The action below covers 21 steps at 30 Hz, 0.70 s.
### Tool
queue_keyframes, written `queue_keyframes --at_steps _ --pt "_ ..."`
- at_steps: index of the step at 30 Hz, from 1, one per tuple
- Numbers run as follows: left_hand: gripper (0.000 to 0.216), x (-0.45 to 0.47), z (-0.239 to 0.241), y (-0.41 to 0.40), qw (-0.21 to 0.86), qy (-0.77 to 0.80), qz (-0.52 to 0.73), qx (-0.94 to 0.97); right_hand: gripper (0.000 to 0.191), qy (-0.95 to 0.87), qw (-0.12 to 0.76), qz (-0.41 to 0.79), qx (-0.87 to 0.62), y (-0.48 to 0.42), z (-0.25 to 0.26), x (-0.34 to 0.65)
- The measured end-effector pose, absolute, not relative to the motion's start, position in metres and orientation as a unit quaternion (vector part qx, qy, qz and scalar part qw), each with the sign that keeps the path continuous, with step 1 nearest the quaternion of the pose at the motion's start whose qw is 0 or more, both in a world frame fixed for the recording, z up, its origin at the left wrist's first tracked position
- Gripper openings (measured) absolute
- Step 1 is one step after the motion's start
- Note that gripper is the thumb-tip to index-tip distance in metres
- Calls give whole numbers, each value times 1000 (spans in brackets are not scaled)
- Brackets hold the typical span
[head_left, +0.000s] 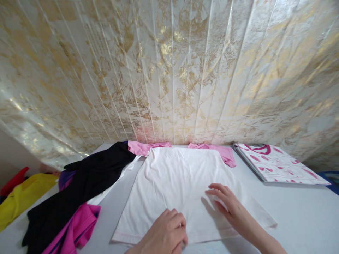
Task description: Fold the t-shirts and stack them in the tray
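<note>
On the left hand (169, 229), fingers were curled, grip indeterminable; on the right hand (230, 206), spread over the white shirt (182, 180). This lay on the table (299, 215), apparently undergoing smoothing; the next move called for light, flat contact.

Shirt (182, 176) on middle of surface (304, 211), sleeves (224, 154) at eleven and one o'clock. Garment heap (87, 176) at nine to ten; folded stack (280, 164) at two, apart from shirt. Hanging sheet (172, 70) behind, at twelve. Left hand (169, 229) over near hem, six o'clock; right hand (225, 201) over shirt, four.
</note>
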<state>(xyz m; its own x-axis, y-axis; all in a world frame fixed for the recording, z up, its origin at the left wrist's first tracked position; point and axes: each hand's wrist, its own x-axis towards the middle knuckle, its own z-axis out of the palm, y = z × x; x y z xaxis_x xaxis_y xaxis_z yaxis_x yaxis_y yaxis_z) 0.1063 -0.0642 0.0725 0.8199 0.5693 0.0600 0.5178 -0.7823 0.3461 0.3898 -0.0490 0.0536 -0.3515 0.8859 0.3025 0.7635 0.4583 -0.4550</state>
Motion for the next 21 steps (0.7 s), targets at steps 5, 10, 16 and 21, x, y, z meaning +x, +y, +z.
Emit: queue_keyframes --at_steps 5,10,16,21 --pt "34 133 73 -56 146 216 114 959 29 -778 251 102 -566 -47 42 442" --pt "34 151 64 -51 149 171 108 968 28 -757 248 57 -602 -44 29 463" --pt "28 155 83 -45 186 177 106 961 33 -777 232 85 -579 -57 43 473" --pt "22 186 87 -39 190 152 117 963 43 -768 191 126 -598 -83 56 508"
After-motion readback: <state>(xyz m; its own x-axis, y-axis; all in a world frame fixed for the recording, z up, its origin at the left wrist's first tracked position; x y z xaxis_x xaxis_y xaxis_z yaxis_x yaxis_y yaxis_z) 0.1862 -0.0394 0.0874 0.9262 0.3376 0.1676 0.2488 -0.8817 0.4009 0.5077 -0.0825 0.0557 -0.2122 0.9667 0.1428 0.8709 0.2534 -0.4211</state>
